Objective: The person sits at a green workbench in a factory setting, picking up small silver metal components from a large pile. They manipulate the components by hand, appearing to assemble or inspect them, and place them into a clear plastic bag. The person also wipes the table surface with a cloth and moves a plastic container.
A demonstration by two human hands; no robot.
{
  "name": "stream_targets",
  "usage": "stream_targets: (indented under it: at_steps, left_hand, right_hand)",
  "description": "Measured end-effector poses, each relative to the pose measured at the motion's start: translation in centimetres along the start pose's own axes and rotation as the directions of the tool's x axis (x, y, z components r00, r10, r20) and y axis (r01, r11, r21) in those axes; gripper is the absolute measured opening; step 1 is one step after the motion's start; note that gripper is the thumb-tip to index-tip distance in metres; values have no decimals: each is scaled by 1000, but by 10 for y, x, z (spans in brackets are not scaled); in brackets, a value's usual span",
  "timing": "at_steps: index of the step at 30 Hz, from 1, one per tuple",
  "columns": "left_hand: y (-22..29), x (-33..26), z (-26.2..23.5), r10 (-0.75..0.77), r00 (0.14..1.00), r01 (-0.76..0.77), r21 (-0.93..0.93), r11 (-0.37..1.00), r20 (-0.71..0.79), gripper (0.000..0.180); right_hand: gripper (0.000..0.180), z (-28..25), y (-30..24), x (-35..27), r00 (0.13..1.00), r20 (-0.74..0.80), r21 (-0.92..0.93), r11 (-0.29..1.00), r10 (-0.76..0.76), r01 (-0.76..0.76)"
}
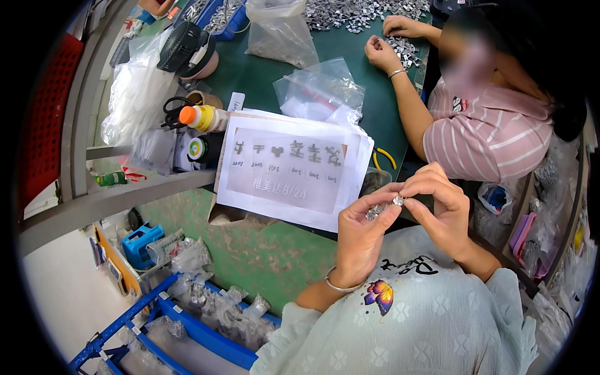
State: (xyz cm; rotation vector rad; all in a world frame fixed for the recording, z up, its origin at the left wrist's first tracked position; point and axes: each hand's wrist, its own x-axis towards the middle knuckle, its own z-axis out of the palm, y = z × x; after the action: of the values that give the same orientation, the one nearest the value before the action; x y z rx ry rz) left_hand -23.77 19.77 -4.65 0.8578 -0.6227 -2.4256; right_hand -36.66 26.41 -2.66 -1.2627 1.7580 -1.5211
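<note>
My left hand (361,232) grips a cluster of metal clips (375,211); my right hand (437,203) pinches one clip (398,200) against it. Pile (362,14) far on the counter (262,69) remains unsorted.

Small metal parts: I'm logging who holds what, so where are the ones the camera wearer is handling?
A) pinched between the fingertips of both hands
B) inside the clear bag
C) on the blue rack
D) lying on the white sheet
A: the left hand and right hand meet in front of the chest, pinching the small metal parts between their fingertips, above the table edge.

White paper sheets (290,169) lie beside clear plastic bags (322,87) and an orange-capped bottle (201,117).
</note>
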Motion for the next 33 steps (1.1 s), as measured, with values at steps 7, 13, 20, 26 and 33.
stream_targets:
  at_steps: [7,13,20,26,33]
  left_hand:
    - [-4,15,-4,-37,999,37,-34,999,7,17]
    - [-7,23,-7,-54,999,54,-41,998,0,17]
    - [-9,30,-5,-38,999,38,-14,999,-6,17]
    - [-9,32,-1,-19,1000,19,10,1000,-1,17]
    - [-8,28,1,18,999,-18,16,1000,27,18]
  right_hand:
    - [15,1,13,3,998,-24,7,998,58,-57]
    - [14,1,20,5,994,-35,27,994,106,-105]
    - [14,0,26,8,992,-62,35,994,109,-107]
    - [16,-4,24,9,991,-62,54,992,115,-112]
    - [16,-5,23,7,994,-52,42,995,94,-92]
